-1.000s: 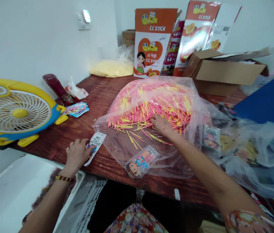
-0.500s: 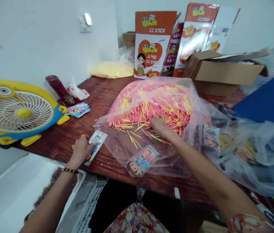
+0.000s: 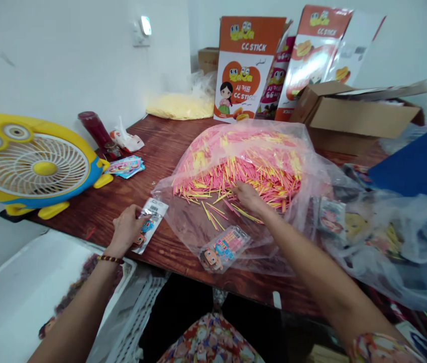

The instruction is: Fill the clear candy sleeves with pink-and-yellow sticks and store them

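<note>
Pink and yellow sticks (image 3: 244,169) are heaped on a clear bag (image 3: 183,222) on the table (image 3: 96,212) | right hand (image 3: 250,197) is laid on them, fingers curled, grip unclear | flat packet (image 3: 152,218) is pinched by left hand (image 3: 125,229) | 1 filled packet (image 3: 224,248) done, heap left

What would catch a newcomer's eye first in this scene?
The heap of pink and yellow sticks in a clear bag on the table, with the right hand at its near edge. Next, the yellow cartoon fan at far left, and the left hand pinching a small printed packet near the front edge.
</note>
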Available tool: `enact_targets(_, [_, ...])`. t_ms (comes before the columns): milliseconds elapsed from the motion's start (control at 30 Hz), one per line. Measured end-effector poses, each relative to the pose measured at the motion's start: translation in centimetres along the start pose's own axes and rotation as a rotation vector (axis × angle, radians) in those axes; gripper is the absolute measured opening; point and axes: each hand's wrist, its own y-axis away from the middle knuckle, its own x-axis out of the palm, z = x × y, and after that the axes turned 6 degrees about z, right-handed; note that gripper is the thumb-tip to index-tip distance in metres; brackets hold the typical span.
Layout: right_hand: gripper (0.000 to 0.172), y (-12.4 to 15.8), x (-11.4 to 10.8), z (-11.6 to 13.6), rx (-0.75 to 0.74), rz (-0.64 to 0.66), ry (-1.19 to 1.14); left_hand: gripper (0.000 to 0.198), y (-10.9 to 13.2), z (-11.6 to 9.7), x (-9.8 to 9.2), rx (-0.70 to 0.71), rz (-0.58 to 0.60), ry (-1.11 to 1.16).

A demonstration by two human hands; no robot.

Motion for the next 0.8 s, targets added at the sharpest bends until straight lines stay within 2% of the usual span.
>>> enact_targets(67, [0.025, -0.2, 0.2, 0.0, 0.030, -0.014, -0.074, 0.027, -0.2, -0.1, -0.2, -0.024, 0.015, 0.054])
enact_targets(167, [0.025, -0.4, 0.4, -0.3, 0.018, -0.022, -0.024, 0.024, -0.3, -0.3, -0.6, -0.027, 0.037, 0.084])
enact_targets(300, [0.023, -0.3, 0.4, -0.7, -0.007, -0.050, 0.014, 0.030, -0.1, -0.3, -1.0, 0.009, -0.007, 0.027])
enact_targets(400, [0.025, -0.2, 0.5, -0.4, -0.006, -0.102, -0.172, 0.033, 0.0, 0.1, -0.8, 0.010, -0.041, -0.046])
enact_targets(500, [0.026, 0.0, 1.1, 0.6, -0.016, -0.150, -0.518, 0.026, -0.1, 0.6, -0.4, 0.033, -0.071, -0.048])
enact_targets(600, [0.032, 0.6, 2.6, 1.8, -0.079, -0.130, -0.840, 0.020, -0.2, 0.8, -0.3, 0.057, -0.104, 0.026])
enact_targets(700, [0.033, 1.6, 4.7, 2.7, -0.143, -0.109, -0.897, 0.018, -0.1, 0.9, -0.5, 0.062, -0.115, 0.168])
enact_targets(800, [0.031, 2.4, 6.8, 2.7, -0.141, -0.072, -0.890, 0.020, 0.3, 1.1, -0.9, 0.086, -0.154, 0.301])
